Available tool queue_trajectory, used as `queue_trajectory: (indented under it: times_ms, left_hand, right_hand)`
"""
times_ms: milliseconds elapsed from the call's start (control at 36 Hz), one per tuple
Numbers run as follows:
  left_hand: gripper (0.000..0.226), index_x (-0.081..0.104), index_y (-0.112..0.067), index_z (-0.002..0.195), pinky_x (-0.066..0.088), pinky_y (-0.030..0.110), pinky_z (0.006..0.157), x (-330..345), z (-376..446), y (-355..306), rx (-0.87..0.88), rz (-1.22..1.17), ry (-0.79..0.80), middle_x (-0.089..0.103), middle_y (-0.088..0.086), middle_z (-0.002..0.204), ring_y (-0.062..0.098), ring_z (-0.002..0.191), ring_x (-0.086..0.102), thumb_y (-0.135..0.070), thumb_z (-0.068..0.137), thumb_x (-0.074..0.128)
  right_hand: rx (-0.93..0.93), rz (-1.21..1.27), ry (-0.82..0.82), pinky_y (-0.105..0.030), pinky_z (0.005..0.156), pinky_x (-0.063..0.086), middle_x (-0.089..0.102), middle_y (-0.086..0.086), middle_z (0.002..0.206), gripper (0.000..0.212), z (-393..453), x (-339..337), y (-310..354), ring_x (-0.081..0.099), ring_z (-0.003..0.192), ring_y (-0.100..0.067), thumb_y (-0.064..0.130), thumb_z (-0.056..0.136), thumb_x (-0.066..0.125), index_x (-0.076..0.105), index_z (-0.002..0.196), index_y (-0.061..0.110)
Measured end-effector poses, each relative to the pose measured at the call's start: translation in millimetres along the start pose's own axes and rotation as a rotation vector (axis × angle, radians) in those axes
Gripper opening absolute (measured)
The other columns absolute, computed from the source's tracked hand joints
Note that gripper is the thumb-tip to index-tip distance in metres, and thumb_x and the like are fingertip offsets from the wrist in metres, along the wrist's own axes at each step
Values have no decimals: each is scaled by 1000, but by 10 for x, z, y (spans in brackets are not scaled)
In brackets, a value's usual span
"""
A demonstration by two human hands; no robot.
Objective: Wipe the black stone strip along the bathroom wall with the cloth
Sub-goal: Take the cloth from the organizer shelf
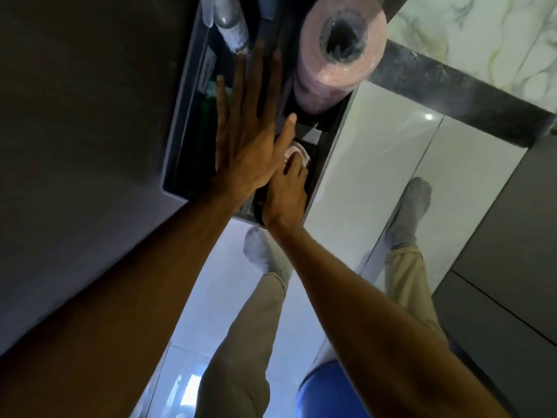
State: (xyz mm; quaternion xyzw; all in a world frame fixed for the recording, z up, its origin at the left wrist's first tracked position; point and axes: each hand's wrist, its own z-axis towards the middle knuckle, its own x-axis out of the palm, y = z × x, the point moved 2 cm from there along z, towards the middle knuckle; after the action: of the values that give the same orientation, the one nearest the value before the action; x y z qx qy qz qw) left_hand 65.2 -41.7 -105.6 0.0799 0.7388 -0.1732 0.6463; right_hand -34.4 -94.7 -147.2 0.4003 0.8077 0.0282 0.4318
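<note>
Head view | left hand (247, 152) flat, fingers spread, bracing on the niche | right hand (286, 191) presses pink cloth (297, 152) down, black stone strip (452, 95) far right unwiped.

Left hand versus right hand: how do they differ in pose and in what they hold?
The left hand is spread flat with fingers straight, holding nothing; the right hand is curled onto a pinkish cloth. The left reaches farther, toward the pink paper roll; the right sits lower and nearer. Both are bare and inside the dark wall recess.
</note>
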Motion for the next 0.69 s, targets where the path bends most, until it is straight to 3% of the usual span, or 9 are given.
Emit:
queue_trajectory:
  times_ms: [56, 111, 222, 333, 444, 528, 583, 639, 694]
  left_hand:
    - [85, 14, -10, 174, 15, 70, 134, -46, -1, -11, 1, -9, 34, 11, 22, 182, 41, 169, 10, -62, 110, 36]
    - [85, 12, -10, 174, 14, 71, 133, -135, -11, -25, -1, -17, 67, 9, 22, 182, 41, 169, 8, -62, 111, 34]
    - [79, 17, -8, 173, 16, 67, 135, -495, -62, -163, -52, -45, 38, 15, 23, 181, 43, 168, 14, -57, 113, 34]
    - [77, 12, -10, 174, 14, 59, 138, -928, -115, -499, -100, -13, 32, 10, 19, 182, 37, 170, 11, -55, 114, 28]
    - [70, 22, -7, 173, 25, 59, 135, -1289, -150, -1058, -59, -40, -21, 22, 21, 180, 41, 165, 27, -47, 116, 30]
    - [69, 29, -5, 170, 15, 58, 137, -1387, -169, -1548, 26, 58, 112, 10, 22, 182, 40, 169, 12, -48, 118, 16]
    - [65, 34, -4, 169, 21, 56, 136, -1433, -175, -1880, 51, 11, 42, 26, 23, 178, 40, 166, 24, -44, 118, 28]
    - [64, 35, -4, 168, 29, 58, 134, -1428, -192, -2222, 104, -28, 6, 35, 21, 175, 40, 163, 32, -43, 118, 32]
    - [63, 40, -3, 166, 36, 65, 129, -1353, -161, -2554, 162, -67, 56, 38, 22, 172, 43, 161, 36, -43, 117, 33]
  right_hand:
    - [-53, 21, 31, -54, 115, 54, 41, -20, 164, 57, -134, -137, 15, 46, 146, -39, 18, 108, 60, 40, 161, 6]
    - [-87, 74, 48, -48, 113, 57, 47, -13, 163, 52, -281, -328, 17, 50, 143, -32, 28, 111, 56, 44, 159, 12]
    - [-135, 302, 63, -34, 129, 44, 44, -4, 172, 50, -625, -971, -33, 49, 153, -23, 30, 119, 43, 40, 168, 18]
    - [-191, 444, 1, -40, 129, 44, 50, -6, 168, 49, -869, -1757, -222, 52, 153, -22, 20, 115, 54, 47, 163, 13]
    - [-203, 447, -76, -47, 128, 46, 51, -10, 167, 51, -881, -2566, -521, 52, 155, -24, 16, 113, 59, 47, 162, 8]
    - [-219, 451, -146, -45, 127, 48, 52, -11, 166, 55, -797, -3086, -793, 53, 153, -24, 22, 110, 61, 48, 161, 6]
    - [-204, 470, -199, -35, 127, 48, 53, -10, 165, 53, -703, -3375, -1014, 54, 152, -21, 19, 110, 62, 50, 160, 6]
    - [-188, 499, -258, -11, 124, 41, 55, -9, 164, 52, -581, -3619, -1241, 52, 148, -14, 16, 110, 63, 51, 159, 7]
    - [-141, 532, -259, -7, 122, 38, 55, -7, 164, 50, -403, -3790, -1451, 54, 146, -12, 18, 112, 61, 50, 160, 10]
